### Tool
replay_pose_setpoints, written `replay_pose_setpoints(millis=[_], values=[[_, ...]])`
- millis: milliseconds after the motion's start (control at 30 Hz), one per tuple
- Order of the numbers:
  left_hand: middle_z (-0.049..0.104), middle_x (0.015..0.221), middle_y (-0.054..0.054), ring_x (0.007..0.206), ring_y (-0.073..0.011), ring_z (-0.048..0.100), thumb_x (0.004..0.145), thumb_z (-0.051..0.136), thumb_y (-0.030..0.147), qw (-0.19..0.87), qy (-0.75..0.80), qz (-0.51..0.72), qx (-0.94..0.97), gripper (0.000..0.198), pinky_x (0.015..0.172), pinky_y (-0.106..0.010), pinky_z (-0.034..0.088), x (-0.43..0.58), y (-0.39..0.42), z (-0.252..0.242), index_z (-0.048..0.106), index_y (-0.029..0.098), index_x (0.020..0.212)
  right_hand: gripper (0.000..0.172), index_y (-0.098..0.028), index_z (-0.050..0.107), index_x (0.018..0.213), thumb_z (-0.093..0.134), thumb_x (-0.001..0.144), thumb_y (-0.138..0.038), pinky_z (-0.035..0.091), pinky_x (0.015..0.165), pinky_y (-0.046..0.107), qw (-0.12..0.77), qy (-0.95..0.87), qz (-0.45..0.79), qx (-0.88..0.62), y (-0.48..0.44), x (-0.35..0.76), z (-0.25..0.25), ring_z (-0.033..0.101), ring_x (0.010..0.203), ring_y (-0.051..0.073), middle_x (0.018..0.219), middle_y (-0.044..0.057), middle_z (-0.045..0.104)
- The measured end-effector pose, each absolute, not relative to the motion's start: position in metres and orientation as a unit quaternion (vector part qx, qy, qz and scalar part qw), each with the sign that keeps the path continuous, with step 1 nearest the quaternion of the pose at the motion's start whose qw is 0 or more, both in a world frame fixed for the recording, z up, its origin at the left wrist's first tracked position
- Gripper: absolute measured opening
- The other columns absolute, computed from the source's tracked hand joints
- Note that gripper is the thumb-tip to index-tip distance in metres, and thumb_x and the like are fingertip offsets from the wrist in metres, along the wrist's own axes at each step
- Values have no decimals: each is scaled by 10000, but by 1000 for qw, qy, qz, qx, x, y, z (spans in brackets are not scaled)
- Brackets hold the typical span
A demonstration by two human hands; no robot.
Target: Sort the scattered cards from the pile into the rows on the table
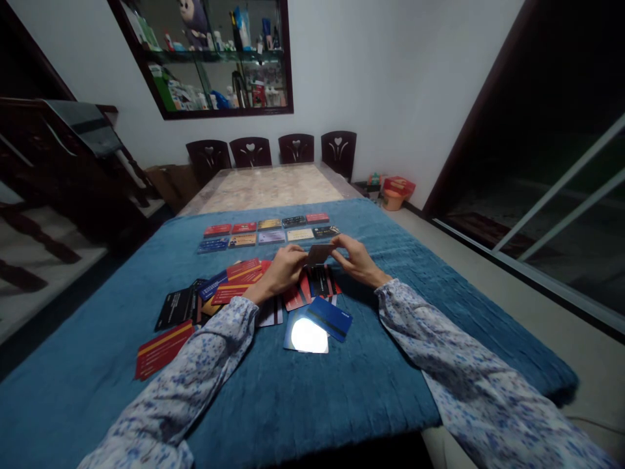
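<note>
Blue cloth [381, 384] over the near part of the tabletop [273, 185], with a heap of loose cards [239, 281] close in and two rows of cards [271, 236] beyond. Held up between both hands, just above the heap's right end: a grey-brown card [319, 253], tilted, print unreadable from here. Pinching its left end, the fingers of the left hand [283, 268]; pinching its right end near the upper corner, the fingers of the right hand [359, 262]. Likeliest mishap: a slip of that card onto the heap, from so little edge in the grip or uneven pull between the two sides. Just beyond the right fingertips, a dark card [325, 232] at the near row's end: possibly nudged crooked by a careless knuckle. Under the left forearm, overlapping cards at odd angles, easily dragged by the patterned left sleeve [219, 348] in a backward sweep. Same danger for the red cards [163, 352] just beside that sleeve. Nearer, strong glare on a pale card [307, 335], partly beneath a blue card [332, 319]: possible misreading from washed-out print.
</note>
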State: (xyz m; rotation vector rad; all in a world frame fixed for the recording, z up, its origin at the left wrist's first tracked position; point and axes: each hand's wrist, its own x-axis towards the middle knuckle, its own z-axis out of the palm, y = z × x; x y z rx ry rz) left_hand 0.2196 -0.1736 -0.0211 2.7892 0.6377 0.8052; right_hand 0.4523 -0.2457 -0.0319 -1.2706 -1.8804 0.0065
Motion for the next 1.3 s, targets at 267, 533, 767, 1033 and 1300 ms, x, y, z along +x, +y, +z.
replay_pose_setpoints(millis=[267, 533, 767, 1033, 1300], values=[[717, 1051, -118, 1053, -239, 619, 938, 537, 167, 82, 217, 325, 917, 228, 945, -439, 511, 220, -174, -18, 732, 173, 1055, 297, -217, 687, 1084, 412, 1026, -312, 369, 910, 424, 391, -746, -151, -518, -251, 452, -22, 538, 958, 264, 895, 101, 677], [738, 1014, -100, 1096, -259, 594, 937, 572, 182, 82, 205, 352, 910, 196, 977, -460, 490, 229, -188, -15, 709, 178, 1077, 250, -268, 729, 1066, 492, 1010, -326, 285, 968, 454, 306, -791, -183, -498, -258, 446, -13, 474, 997, 264, 921, 88, 672], [695, 995, -74, 1017, -220, 605, 933, 593, 169, 97, 229, 346, 905, 141, 909, -388, 507, 234, -194, -19, 706, 187, 1016, 283, -258, 735, 1039, 456, 1029, -301, 283, 962, 448, 276, -814, -219, -462, -255, 441, -18, 478, 998, 248, 928, 74, 693], [654, 923, -52, 985, -212, 608, 899, 613, 120, 98, 256, 328, 904, 106, 866, -351, 488, 236, -191, -29, 686, 190, 932, 229, -233, 738, 996, 521, 1013, -304, 296, 919, 405, 299, -811, -258, -431, -248, 441, -31, 486, 967, 222, 887, 56, 699], [647, 903, -54, 953, -216, 605, 868, 577, 69, 100, 284, 315, 900, 136, 871, -350, 484, 231, -187, -24, 652, 178, 897, 256, -211, 724, 1057, 475, 1017, -257, 301, 896, 396, 296, -802, -234, -463, -249, 448, -35, 500, 920, 222, 885, 64, 726]])
